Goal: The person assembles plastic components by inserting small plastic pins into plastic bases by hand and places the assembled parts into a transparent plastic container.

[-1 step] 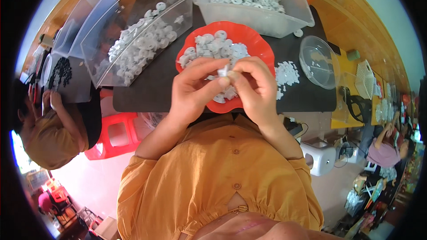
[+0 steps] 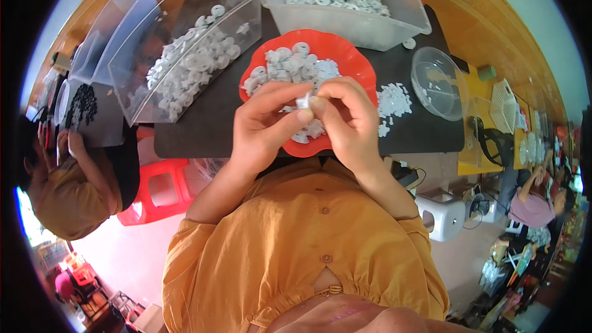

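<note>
Above the one red dish (image 2: 361, 55), at the front of the dark bench (image 2: 203, 142), two hands are working together on one small white piece (image 2: 304, 102). The left hand (image 2: 268, 114) is pinching it between thumb and fingers, and the right hand (image 2: 345, 111) is gripping its three o'clock side with its fingertips. The piece's long axis is running roughly from twelve to six o'clock, leaning slightly toward one; which end is its front cannot be told, as fingers are covering part of it.

Taking the piece as the clock's centre, one clear angular bin (image 2: 248, 15) is standing at ten o'clock and one translucent box (image 2: 345, 31) at one; both are holding white round parts, heaped too densely to count. The dish is carrying a similar uncounted heap (image 2: 287, 65). One single white disc (image 2: 409, 43) is lying at two o'clock. At three, one pile of small white bits (image 2: 393, 100) is spreading, and one round clear tub (image 2: 453, 102) is sitting just beyond it.
</note>
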Motion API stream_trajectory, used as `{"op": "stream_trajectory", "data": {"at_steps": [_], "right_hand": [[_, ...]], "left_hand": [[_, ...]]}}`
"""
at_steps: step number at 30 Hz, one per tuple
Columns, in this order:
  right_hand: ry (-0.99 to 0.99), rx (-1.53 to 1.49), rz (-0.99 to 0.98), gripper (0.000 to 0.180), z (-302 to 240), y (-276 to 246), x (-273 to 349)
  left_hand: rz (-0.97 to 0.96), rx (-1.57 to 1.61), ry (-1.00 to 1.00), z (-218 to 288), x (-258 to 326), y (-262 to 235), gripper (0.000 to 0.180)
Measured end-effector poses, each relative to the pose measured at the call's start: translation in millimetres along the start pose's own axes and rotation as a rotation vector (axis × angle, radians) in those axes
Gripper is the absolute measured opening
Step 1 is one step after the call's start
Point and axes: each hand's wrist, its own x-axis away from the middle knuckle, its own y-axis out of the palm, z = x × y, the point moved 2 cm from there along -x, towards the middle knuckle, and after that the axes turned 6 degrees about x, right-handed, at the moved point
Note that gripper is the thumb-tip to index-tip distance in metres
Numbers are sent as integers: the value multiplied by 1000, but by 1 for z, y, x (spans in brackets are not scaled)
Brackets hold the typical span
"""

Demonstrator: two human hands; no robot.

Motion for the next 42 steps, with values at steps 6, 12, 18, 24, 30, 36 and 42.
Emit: {"op": "stream_trajectory", "data": {"at_steps": [6,12,18,24,30,36,42], "right_hand": [[128,-374,-80,11,2,8,3],[254,-503,-70,11,0,4,6],[93,-137,68,7,-3,-58,14],[-97,931,-71,21,51,-153,56],[-177,1054,-278,44,43,-164,78],[-398,998,-219,24,52,-181,107],[-318,861,-100,17,45,-172,100]], "left_hand": [[-49,20,47,6,2,-4,34],[-114,12,41,12,4,1,35],[171,-586,444,45,-11,-23,35],[483,-1156,620,128,-52,-102,32],[383,-1576,754,118,-76,-83,31],[-398,-1327,464,7,-79,-5,26],[-752,-1775,220,-33,-111,6,26]]}}
